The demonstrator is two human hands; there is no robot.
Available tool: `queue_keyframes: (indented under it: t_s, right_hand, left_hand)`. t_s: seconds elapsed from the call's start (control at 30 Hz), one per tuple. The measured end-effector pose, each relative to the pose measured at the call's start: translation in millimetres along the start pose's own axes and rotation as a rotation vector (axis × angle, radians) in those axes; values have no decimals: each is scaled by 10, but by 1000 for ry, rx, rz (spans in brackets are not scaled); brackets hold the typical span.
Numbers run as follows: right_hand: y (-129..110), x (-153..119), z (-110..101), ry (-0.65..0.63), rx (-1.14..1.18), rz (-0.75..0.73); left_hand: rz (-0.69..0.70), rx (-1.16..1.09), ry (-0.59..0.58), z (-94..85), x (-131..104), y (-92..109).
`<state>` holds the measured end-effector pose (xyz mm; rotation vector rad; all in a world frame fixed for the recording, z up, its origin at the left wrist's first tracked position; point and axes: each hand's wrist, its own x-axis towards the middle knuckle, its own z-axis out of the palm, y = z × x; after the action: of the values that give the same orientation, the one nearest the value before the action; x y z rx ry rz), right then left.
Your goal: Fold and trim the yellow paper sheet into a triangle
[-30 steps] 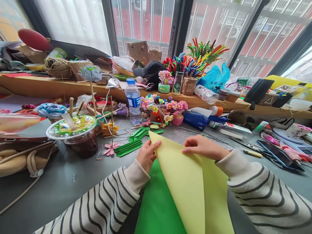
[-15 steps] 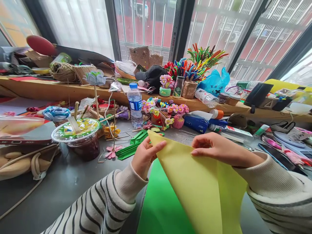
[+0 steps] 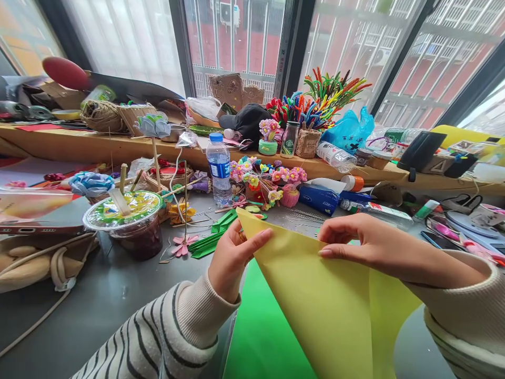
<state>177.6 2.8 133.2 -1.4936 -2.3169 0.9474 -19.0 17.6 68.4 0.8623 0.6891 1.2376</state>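
Observation:
A sheet of yellow paper (image 3: pixel 315 295), folded over on itself, is held up in front of me. My left hand (image 3: pixel 236 255) pinches it near its pointed left corner, thumb on the near side. Along the upper edge, my right hand (image 3: pixel 351 242) grips the paper between thumb and fingers. Under it lies green paper (image 3: pixel 264 326) on the grey table (image 3: pixel 158 321). Just beyond my left hand are folded green paper strips (image 3: pixel 207 243) and a pink paper flower (image 3: pixel 183 246).
A lidded cup of dark drink (image 3: pixel 138 231) stands on the left, a water bottle (image 3: pixel 219 171) at the back. Behind them are pipe-cleaner flowers (image 3: pixel 292 176) and a blue tissue pack (image 3: pixel 319 199). A crowded wooden shelf (image 3: pixel 189 153) runs below the windows. A phone (image 3: pixel 437 239) lies right.
My right hand has slid a little to the right along the paper's upper edge, its forearm shifting right too. The left hand keeps its pinch, and the yellow paper spreads wider at right.

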Motion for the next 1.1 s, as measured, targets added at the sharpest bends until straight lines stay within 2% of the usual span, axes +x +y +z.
queue_keyframes:
  t_s: [0.5,0.9,1.1]
  right_hand:
    - [-69,-78,-17,34,-77,-22]
    - [-70,-67,-11,2,-73,-11]
    - [-93,-10,54,29,-64,26]
  left_hand:
    - [72,17,-18,17,-53,21]
    - [54,24,40,21,-54,2]
    - [56,52,18,11,-87,-32]
